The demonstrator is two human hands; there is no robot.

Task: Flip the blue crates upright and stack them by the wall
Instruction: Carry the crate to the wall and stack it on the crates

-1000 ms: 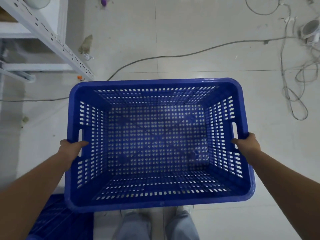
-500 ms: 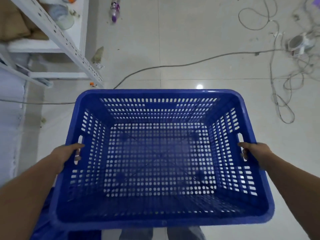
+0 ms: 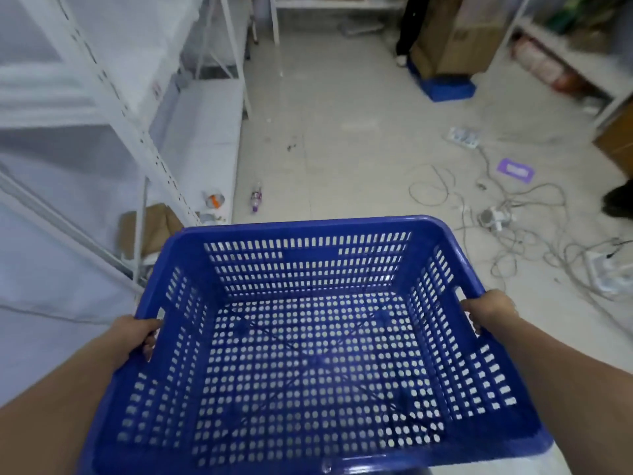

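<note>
White metal shelving (image 3: pixel 113 108) is seen at the far left. The left hand (image 3: pixel 135 335) is clamped on the left handle slot of the blue crate (image 3: pixel 308 354), which is held upright between both hands above the pale tiled floor (image 3: pixel 342 132). Its glossy plastic walls and base are perforated throughout. The right hand (image 3: pixel 488 310) is clamped on the right handle slot.

A: Status?
B: Blue crate (image 3: pixel 308 354) upright, open side up, empty. Left hand (image 3: pixel 135 334) grips the left handle slot, right hand (image 3: pixel 488 311) the right one.
A: On the floor (image 3: pixel 342 132)?
B: No, held above it. White shelving (image 3: pixel 113 108) to the left, loose cables (image 3: pixel 513 217) on the right.
A: More crates?
B: One blue crate (image 3: pixel 445 87) far ahead, under a cardboard box (image 3: pixel 455 39). A small bottle (image 3: pixel 256 199) lies near the shelving.
</note>
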